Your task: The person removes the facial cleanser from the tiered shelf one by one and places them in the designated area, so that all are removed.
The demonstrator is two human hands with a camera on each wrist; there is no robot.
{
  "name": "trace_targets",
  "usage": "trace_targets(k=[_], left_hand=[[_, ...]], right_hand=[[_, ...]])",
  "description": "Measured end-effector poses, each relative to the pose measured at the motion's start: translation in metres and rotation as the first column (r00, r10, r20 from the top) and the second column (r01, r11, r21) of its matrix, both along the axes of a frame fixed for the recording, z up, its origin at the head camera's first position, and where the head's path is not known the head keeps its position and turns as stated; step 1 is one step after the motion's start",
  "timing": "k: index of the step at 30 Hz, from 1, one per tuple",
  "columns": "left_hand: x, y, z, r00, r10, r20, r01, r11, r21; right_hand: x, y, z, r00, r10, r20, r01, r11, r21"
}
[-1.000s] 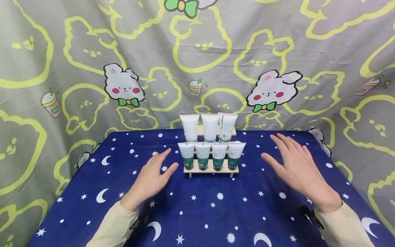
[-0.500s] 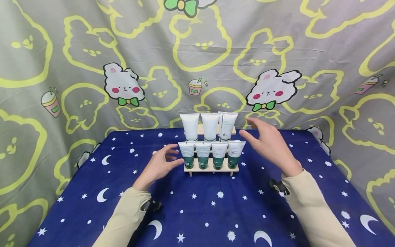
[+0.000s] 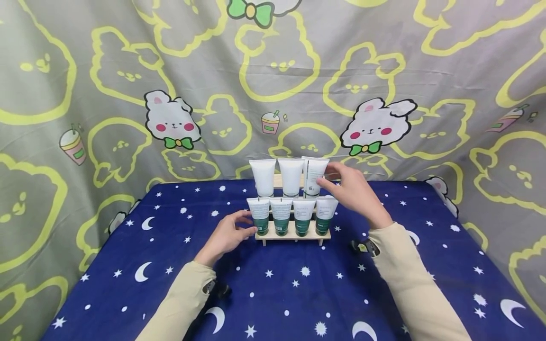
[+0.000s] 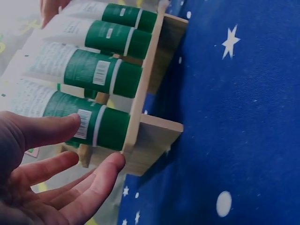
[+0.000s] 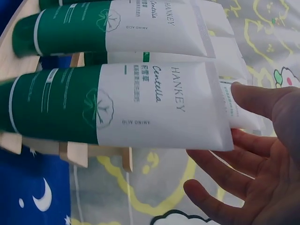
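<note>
My left hand (image 3: 227, 237) is at the leftmost front squeeze tube (image 3: 259, 215), white above with a green lower part. In the left wrist view its thumb (image 4: 51, 131) overlaps the barcode, while the other fingers spread below the tube. Behind the front row, my right hand (image 3: 354, 189) reaches the rear right white squeeze tube (image 3: 314, 176). The right thumb (image 5: 262, 101) overlaps that tube's face in the right wrist view, the index finger lies along its side edge, and the remaining fingers are spread. Part of this tube is hidden by a front tube (image 5: 154, 103).
A stepped wooden rack (image 3: 313, 233) on short legs bears both rows of tubes. Two more white tubes (image 3: 263, 176) stand on its rear level. Under it lies a dark blue cloth (image 3: 294, 293) with stars and moons. A grey patterned curtain (image 3: 222, 57) hangs close behind.
Both hands have moved inward to the rack, the left to the front left tube, the right leftward to the rear right tube. The rack and tubes have kept their places.
</note>
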State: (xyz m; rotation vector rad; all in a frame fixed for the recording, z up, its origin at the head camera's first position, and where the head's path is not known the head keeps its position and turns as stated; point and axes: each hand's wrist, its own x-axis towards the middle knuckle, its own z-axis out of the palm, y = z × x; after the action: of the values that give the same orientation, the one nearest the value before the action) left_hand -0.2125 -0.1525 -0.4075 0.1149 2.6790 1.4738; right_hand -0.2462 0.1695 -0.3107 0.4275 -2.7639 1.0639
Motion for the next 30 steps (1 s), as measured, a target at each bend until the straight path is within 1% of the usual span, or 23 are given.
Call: trace_targets(k=[3,6,8,11,17,22,26,30], left_hand=[[0.001,0.001,-0.002,1.000,-0.010,0.000,0.010,1.000,-0.010],[0.001,0.003,-0.003,0.999,-0.024,-0.027,0.023,0.998,-0.058],[0.001,0.004,-0.004,0.999,-0.026,-0.039,0.023,0.996,-0.085],[0.000,0.005,-0.004,0.998,-0.035,-0.055,0.029,0.994,-0.104],[-0.001,0.006,-0.006,0.998,-0.034,-0.054,0.027,0.992,-0.123],[-0.001,0.007,-0.009,0.997,-0.066,-0.048,0.057,0.985,-0.161],[0.000,0.007,-0.010,0.994,-0.093,-0.063,0.081,0.982,-0.172],[0.000,0.007,-0.011,0.991,-0.107,-0.078,0.092,0.981,-0.172]], right_hand=[[-0.005,-0.002,0.000,1.000,0.008,0.028,-0.007,1.000,-0.027],[-0.008,-0.003,-0.001,0.999,0.015,0.045,-0.013,0.999,-0.042],[-0.009,-0.003,-0.001,0.999,0.021,0.049,-0.019,0.999,-0.045],[-0.010,-0.002,-0.002,0.998,0.029,0.049,-0.026,0.999,-0.044],[-0.011,-0.002,-0.002,0.999,0.034,0.037,-0.032,0.998,-0.046],[-0.011,-0.002,-0.001,0.999,0.031,0.021,-0.030,0.998,-0.049],[-0.007,0.001,-0.001,1.000,0.012,0.014,-0.012,0.998,-0.064],[-0.003,0.008,-0.001,1.000,-0.023,-0.016,0.021,0.997,-0.071]])
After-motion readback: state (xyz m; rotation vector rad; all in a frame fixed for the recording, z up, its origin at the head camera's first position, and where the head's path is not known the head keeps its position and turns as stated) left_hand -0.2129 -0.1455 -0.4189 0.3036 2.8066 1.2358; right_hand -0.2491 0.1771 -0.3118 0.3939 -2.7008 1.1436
